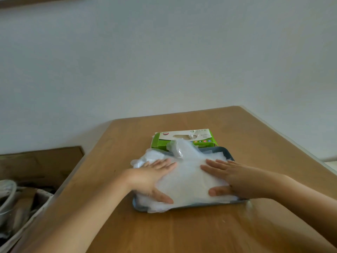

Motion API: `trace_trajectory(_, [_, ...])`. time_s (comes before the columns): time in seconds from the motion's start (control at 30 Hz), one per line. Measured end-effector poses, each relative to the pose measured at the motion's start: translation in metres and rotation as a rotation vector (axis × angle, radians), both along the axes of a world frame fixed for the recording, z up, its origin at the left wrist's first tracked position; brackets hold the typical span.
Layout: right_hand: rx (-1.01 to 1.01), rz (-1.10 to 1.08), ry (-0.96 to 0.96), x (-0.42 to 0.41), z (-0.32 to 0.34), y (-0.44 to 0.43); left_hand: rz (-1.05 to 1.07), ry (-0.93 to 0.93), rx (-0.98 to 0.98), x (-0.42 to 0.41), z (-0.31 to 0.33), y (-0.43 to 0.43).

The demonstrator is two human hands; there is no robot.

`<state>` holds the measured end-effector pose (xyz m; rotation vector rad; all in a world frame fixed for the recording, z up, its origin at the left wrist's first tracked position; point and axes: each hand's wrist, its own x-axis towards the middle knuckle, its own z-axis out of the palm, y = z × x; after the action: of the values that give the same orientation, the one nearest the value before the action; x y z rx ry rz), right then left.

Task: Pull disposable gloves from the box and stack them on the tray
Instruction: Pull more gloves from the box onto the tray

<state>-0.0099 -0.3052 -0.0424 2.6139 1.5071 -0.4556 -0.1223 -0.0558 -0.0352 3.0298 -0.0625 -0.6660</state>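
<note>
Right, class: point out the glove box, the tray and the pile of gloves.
glove box [160, 143]: head view, green front face.
tray [140, 207]: head view, near left corner rim.
pile of gloves [189, 181]: head view, middle of top glove.

Surface: wooden table [182, 232], brown top, far edge against a pale wall.
Item 1: blue-grey tray [227, 154], flat on the table near its centre, long side facing the viewer.
Item 2: green-and-white box [162, 142], at 12 o'clock from the tray, just beside its far rim, opening upward.
</note>
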Motion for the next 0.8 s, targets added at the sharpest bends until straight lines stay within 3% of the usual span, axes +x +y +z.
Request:
trace_trajectory(0.2, [-0.115, -0.033, 0.052, 0.013, 0.019, 0.002, 0.045, 0.162, 0.157, 0.002, 0.019, 0.021])
trace_trajectory(0.3, [-0.094, -0.037, 0.101, 0.018, 0.032, 0.007, 0.129, 0.178, 0.051, 0.005, 0.034, 0.027])
trace_trajectory(0.57, [0.484, -0.088, -0.033, 0.090, 0.044, 0.060, 0.302, -0.328, -0.296, 0.063, 0.046, 0.047])
trace_trajectory(0.8, [0.431, 0.025, 0.029, 0.130, 0.016, 0.123, 0.391, -0.394, -0.391, 0.113, 0.007, 0.063])
